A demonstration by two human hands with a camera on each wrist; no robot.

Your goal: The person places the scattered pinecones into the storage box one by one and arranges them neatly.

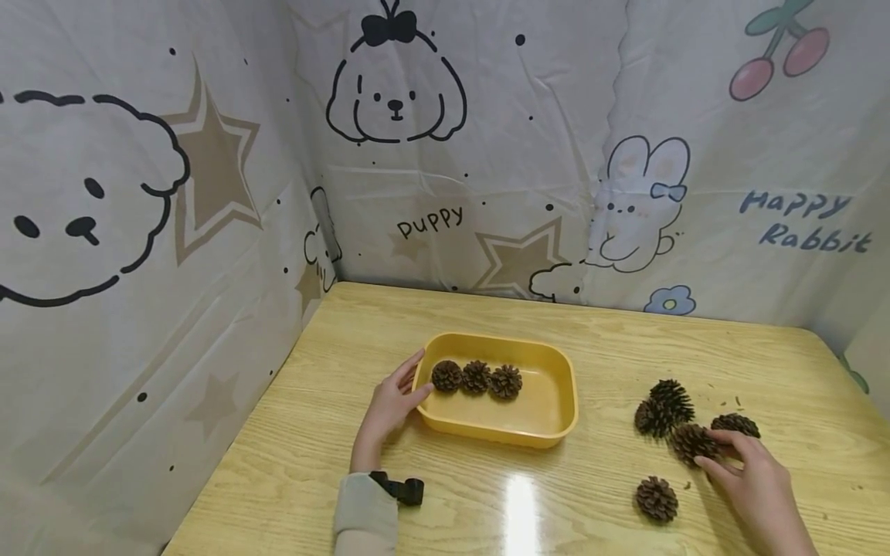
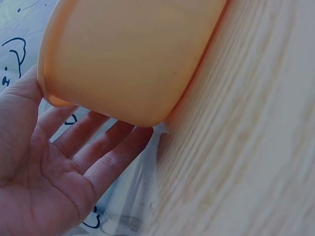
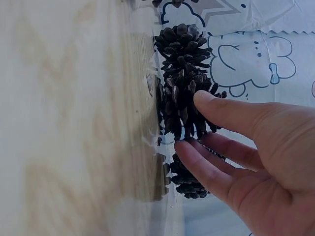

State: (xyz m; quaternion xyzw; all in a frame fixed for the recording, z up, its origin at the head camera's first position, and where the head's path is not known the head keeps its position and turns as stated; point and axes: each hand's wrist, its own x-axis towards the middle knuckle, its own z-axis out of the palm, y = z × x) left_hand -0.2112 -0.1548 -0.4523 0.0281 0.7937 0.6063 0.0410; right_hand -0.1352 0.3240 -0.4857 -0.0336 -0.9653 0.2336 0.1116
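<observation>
Head view: right hand (image 1: pixel 761 483) fingers pinch pine cone (image 1: pixel 691 442); left hand (image 1: pixel 392 405) flat against tray (image 1: pixel 556 425).

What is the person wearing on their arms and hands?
Both hands are bare, with no gloves or rings showing. The left hand comes out of a pale grey-beige sleeve, and a small black clip-like strap sits at that wrist. The right hand shows no sleeve.

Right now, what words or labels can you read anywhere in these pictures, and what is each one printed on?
"puppy": printed on the back curtain, under the drawn dog.
"Happy Rabbit": printed on the same curtain, right of the drawn rabbit.
The yellow tray, pine cones and table carry no writing.
</observation>
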